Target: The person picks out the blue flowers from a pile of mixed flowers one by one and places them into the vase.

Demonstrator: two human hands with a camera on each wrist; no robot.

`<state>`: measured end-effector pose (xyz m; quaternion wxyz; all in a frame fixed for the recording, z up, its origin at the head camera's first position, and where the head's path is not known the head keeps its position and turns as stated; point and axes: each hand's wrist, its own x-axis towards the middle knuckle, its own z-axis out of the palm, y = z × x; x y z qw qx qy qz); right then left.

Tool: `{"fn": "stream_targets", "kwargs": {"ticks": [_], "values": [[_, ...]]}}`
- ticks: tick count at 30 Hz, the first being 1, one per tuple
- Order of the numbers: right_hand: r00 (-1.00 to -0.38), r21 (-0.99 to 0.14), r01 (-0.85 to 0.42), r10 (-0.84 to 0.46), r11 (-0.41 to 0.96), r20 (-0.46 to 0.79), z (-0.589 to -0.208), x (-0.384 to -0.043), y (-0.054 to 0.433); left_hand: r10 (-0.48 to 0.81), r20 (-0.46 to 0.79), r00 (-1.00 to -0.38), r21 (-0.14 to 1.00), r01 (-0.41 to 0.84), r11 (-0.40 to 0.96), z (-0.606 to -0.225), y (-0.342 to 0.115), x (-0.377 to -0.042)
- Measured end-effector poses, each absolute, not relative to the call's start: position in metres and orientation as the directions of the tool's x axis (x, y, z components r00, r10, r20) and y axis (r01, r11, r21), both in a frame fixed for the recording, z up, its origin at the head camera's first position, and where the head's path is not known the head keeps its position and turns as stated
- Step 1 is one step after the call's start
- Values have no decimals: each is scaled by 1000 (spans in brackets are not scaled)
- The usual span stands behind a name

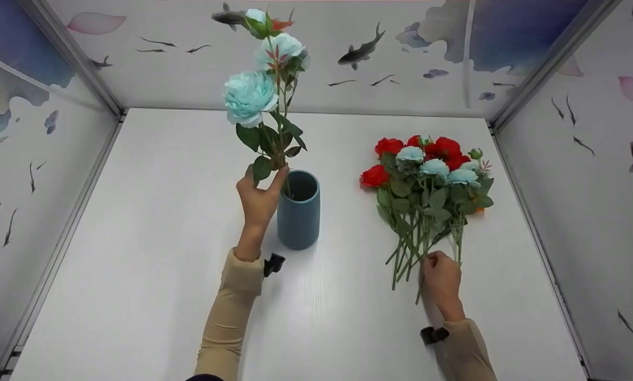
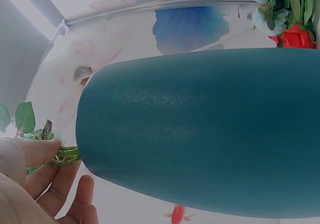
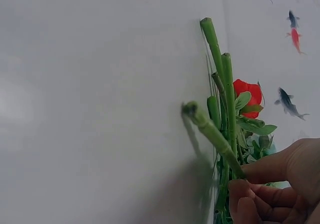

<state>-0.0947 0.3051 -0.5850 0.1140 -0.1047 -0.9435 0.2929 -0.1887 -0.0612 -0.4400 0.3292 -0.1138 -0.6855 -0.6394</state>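
Note:
My left hand [image 1: 259,198] pinches the stems of light-blue artificial flowers [image 1: 250,98] at the rim of a blue-grey vase [image 1: 298,222]. Their lower stems reach inside the vase mouth, and the blooms stand upright above it. In the left wrist view the vase [image 2: 200,134] fills most of the picture, with the left hand [image 2: 45,184] beside its rim. On the right, my right hand [image 1: 443,280] pinches one green stem [image 3: 215,136] near its cut end. That stem belongs to a pile of red and light-blue artificial flowers [image 1: 435,166] lying on the table.
A white table [image 1: 163,264] lies under everything. Panels printed with fish and petals [image 1: 306,69] stand along its back and sides. The flower pile's stems point toward the front of the table.

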Motion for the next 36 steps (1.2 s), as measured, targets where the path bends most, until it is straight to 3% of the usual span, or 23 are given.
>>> {"fn": "stream_targets", "kwargs": {"ticks": [14,22,36], "values": [[-951,-580,168,286,797,118,-583,-100,305,-268,571,-776,821,541,183,-453,-62,-187],[-946,-585,89,251,806,203,-582,-106,306,-272,560,-783,829,530,180,-443,-61,-179],[-956,-578,169,275,798,99,-578,-108,304,-280,531,-800,847,493,198,-430,-58,-168]]}}
